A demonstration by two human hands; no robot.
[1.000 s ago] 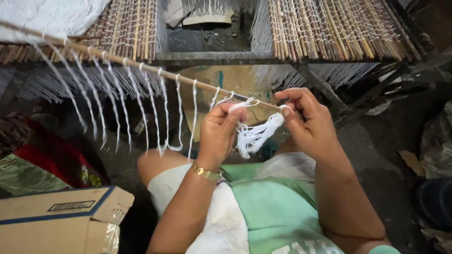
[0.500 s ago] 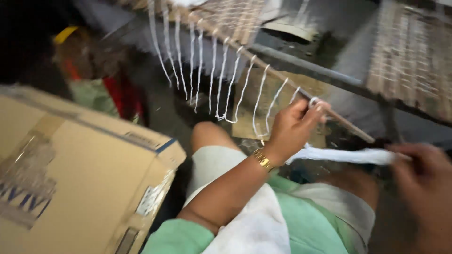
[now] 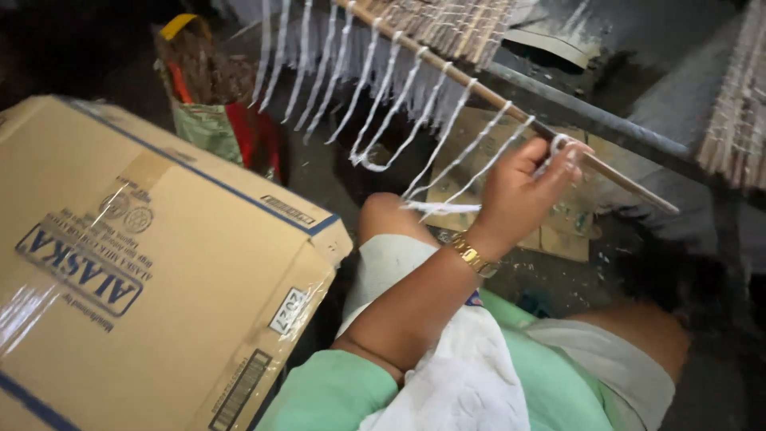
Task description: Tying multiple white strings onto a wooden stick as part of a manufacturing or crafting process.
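Left hand: I see my left hand (image 3: 523,195) raised in front of me, fingers curled and pinched on a loop of white cord (image 3: 558,148) right where it wraps the wooden rod (image 3: 511,108).
Grip: the thumb and fingers are clenched on that loop, and the cord crosses the fingertips; I count it as grasping the cord against the rod.
Wrist: a gold bracelet (image 3: 472,255) sits on my left wrist.
Right hand: I cannot find it anywhere in the head view, so I cannot say what its fingers are doing.
Rod: it runs slantwise from the upper middle down toward the right, thin and pale brown, with its free end past my hand.
Hanging cords: a row of white cords (image 3: 375,88) hangs from the rod to the left of my hand, each tied on separately; the two nearest trail down to just beside my knee (image 3: 387,219).
Woven mat: a slatted mat (image 3: 447,24) lies behind the rod at the top.
Box: a large cardboard box (image 3: 152,263) with a blue line fills the lower left, close against my leg.
Bag: a green and red bag (image 3: 215,120) stands behind the box.
Lap: a white cloth (image 3: 463,375) lies over my green clothing.
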